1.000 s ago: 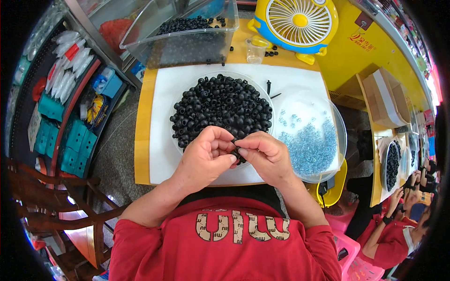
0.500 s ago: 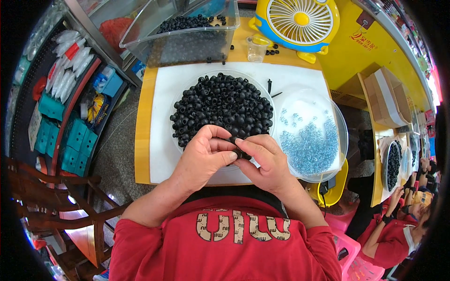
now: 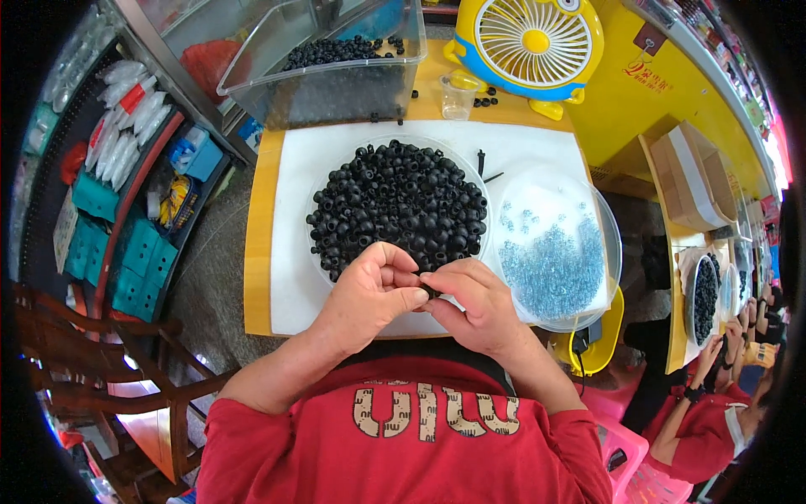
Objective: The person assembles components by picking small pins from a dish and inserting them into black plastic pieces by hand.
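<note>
My left hand (image 3: 376, 296) and my right hand (image 3: 475, 304) meet in front of me, at the near edge of a round clear plate (image 3: 313, 270). A heap of black ball-shaped plastic pieces (image 3: 399, 206) with holes fills this plate. Between my fingertips is a small black plastic piece (image 3: 430, 291), mostly hidden by them; thumb and fingers of both hands are closed on it. To the right, close to my right hand, a second round clear dish (image 3: 611, 252) holds a spread of tiny shiny bluish bits (image 3: 554, 269), too small to name.
Behind the plate stands a clear plastic bin (image 3: 336, 97) of black pieces. A clear cup (image 3: 457, 99) and a yellow-blue fan (image 3: 533, 46) are beside it. Two thin black parts (image 3: 482, 162) lie on the white sheet (image 3: 290, 193). A co-worker in red (image 3: 701, 428) sits at right.
Both hands sit slightly lower in the picture and closer together, with less of the black piece showing. The plates and bin also shift slightly as the view tilts.
</note>
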Motion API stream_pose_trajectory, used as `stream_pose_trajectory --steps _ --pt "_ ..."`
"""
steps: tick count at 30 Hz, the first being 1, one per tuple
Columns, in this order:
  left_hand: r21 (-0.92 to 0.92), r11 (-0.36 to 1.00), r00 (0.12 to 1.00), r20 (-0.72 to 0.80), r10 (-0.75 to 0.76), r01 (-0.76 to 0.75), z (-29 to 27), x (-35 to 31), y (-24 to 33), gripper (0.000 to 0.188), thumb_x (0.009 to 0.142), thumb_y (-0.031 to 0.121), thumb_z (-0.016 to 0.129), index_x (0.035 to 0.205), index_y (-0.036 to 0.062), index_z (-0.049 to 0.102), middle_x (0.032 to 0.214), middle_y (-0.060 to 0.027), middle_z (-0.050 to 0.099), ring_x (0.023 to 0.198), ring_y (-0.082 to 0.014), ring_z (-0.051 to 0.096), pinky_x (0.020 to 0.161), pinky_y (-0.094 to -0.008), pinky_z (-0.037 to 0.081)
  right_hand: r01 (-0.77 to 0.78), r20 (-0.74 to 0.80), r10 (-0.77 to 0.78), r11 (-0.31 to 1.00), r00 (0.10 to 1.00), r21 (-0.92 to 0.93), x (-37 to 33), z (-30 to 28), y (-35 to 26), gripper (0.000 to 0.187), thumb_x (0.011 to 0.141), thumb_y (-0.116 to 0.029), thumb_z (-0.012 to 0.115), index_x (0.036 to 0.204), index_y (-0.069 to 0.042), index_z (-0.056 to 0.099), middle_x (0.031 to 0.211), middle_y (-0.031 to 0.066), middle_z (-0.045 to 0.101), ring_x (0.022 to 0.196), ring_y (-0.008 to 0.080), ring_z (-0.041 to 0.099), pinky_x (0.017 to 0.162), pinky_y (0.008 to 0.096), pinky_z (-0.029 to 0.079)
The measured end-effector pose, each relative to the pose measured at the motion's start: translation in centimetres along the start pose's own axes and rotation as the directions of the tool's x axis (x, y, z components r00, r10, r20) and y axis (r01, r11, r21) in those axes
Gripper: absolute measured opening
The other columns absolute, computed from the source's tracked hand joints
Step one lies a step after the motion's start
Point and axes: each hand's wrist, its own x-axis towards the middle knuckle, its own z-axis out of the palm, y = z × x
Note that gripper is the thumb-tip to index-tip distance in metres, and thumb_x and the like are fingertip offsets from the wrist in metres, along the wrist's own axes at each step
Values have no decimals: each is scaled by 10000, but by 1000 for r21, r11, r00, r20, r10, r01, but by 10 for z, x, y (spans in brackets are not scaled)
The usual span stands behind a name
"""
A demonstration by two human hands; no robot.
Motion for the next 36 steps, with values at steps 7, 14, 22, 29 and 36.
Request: stream_pose_trajectory --steps 7,14,22,29,36 --pt "351 823 851 -114 512 -448 -35 33 96 179 720 10 551 898 0 529 791 -52 570 705 -121 556 654 -236 459 -509 -105 560 804 822 307 -14 -53 14 251 734 -30 599 981 -15 560 858 69 605 730 117 563 671 235 452" --pt "682 482 557 -130 820 -550 -68 92 153 220 775 99 544 968 -6 564 899 -45 596 842 -118 544 768 -241 418 -542 -304 626 777 718 320 -27 -103 15 165 778 17 511 932 21 570 811 69 592 725 115 558 674 228 453" --pt "924 -53 745 339 575 -380 -50 125 54 172 703 63 554 866 12 573 844 -132 581 795 -275 554 723 -321 433 -613 -356 665 745 656 262 -35 -118 28 130 775 -2 538 893 15 589 783 39 595 732 92 554 665 203 437" --pt "927 16 756 295 584 -374 -33 108 64 142 702 46 534 840 16 552 810 -107 582 762 -254 559 682 -332 442 -698 -261 662 712 702 -71 -40 -124 42 141 746 -69 572 878 -28 599 778 83 613 725 169 586 664 254 449" --pt "121 980 985 76 152 -160 -27 48 53 141 698 -45 525 831 -2 546 793 -75 576 620 -109 561 518 -216 484 -512 -31 600 652 799 -560 -11 -106 83 159 726 -88 511 855 -38 590 830 157 578 775 336 549 705 379 443"
